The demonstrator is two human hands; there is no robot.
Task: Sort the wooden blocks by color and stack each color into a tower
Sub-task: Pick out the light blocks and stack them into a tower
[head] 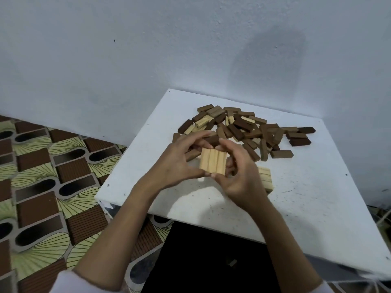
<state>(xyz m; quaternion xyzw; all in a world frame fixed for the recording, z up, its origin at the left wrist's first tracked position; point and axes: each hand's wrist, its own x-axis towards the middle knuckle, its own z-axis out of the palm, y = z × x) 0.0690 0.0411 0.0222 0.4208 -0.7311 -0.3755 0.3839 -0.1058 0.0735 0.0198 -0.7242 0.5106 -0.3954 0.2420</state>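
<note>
Light wooden blocks (213, 161), four side by side, are held as one flat slab between both hands above the white table (306, 199), roughly at center. The left hand (177, 163) is curled around the slab's 9 o'clock side, the right hand (241, 174) around its 3 o'clock side. More light blocks (265, 179) are stacked just past the right hand. A mixed pile (243, 130) is spread toward 12 to 1 o'clock.

4 pale blocks (213, 161) side by side; mixed pile (243, 130) behind.
</note>
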